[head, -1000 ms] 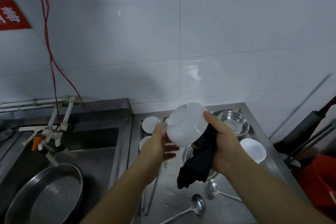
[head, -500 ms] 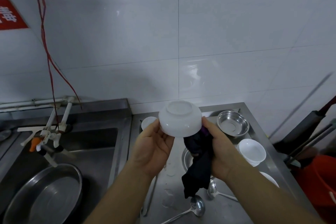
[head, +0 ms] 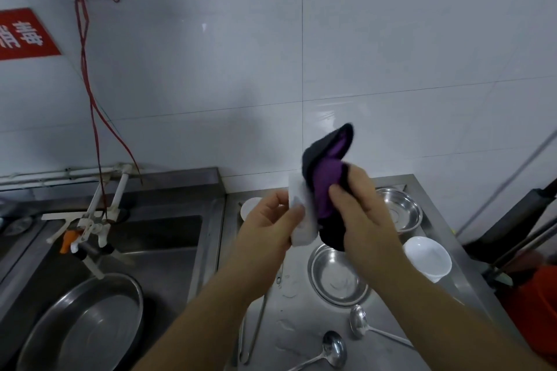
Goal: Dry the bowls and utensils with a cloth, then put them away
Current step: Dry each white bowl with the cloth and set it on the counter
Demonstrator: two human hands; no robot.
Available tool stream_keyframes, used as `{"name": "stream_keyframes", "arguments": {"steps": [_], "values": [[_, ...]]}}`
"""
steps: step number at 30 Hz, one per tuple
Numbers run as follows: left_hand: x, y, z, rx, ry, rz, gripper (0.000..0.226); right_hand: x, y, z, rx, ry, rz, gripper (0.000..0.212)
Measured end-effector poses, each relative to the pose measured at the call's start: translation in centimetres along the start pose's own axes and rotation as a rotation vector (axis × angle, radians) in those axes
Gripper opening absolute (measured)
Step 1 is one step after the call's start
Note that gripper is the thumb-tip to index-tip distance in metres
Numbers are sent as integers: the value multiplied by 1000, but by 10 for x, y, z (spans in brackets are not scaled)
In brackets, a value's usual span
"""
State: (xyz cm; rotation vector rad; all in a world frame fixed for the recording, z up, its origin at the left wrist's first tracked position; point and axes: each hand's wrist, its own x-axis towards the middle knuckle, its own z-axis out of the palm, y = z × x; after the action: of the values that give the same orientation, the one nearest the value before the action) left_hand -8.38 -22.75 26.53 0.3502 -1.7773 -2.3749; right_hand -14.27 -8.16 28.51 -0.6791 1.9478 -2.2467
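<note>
My left hand (head: 268, 224) grips a white bowl (head: 301, 214) turned on its side above the steel counter. My right hand (head: 361, 205) presses a dark cloth with a purple inner face (head: 327, 178) into the bowl's open side, hiding most of the bowl. On the counter lie a steel bowl (head: 337, 274) below my hands, another steel bowl (head: 401, 211) at the back right, a stack of white bowls (head: 428, 256) on the right, a white bowl (head: 250, 208) at the back left, and two steel ladles (head: 358, 322) (head: 331, 346) near the front.
A sink (head: 168, 238) with a white tap (head: 90, 220) lies on the left, and a large steel basin (head: 87, 322) sits in it. Steel tongs (head: 253, 331) lie on the counter. A red bucket (head: 536, 304) and dark handles stand at the right edge.
The bowl has turned from bottom-up to lying on its side. My right hand has brought the cloth up from below and pushed it into the bowl.
</note>
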Motion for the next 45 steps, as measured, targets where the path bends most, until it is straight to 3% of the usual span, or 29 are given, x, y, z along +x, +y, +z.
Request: {"name": "stream_keyframes", "arguments": {"steps": [3,6,10,13,16,18,21,25,26,30,33,37,39,43,45], "values": [[-7,6,0,59,-112,-9,23,-3,6,-2,-486,-175,-354,24],[-15,9,-4,200,-105,-32,24,0,14,-11,-618,-309,-440,30],[-18,10,-4,231,-168,-12,23,7,12,-9,-533,-233,-288,33],[-17,12,-4,252,-203,79,22,17,7,-1,-329,-110,-152,34],[-18,13,-4,328,-231,126,18,30,1,2,-9,-1,158,21],[-19,11,-5,391,-255,141,23,38,0,0,188,-17,370,20],[-20,11,-5,499,-306,186,24,42,-1,-6,513,-128,651,42],[-18,16,-3,633,-322,186,17,35,4,-9,648,-42,841,66],[-18,16,-1,608,-326,158,19,33,6,-9,640,-11,881,62],[-19,12,3,426,-327,42,52,26,10,-5,499,86,869,51],[-20,13,9,302,-214,-7,38,21,7,-1,364,74,720,39],[-22,11,12,382,-127,52,36,16,6,0,336,82,608,32],[-27,10,14,351,-144,89,34,16,2,-2,411,101,672,35],[-30,10,18,360,-181,173,31,14,-7,-7,595,66,980,46],[-28,12,19,380,-203,185,27,9,-10,-3,639,97,1016,42]]}}
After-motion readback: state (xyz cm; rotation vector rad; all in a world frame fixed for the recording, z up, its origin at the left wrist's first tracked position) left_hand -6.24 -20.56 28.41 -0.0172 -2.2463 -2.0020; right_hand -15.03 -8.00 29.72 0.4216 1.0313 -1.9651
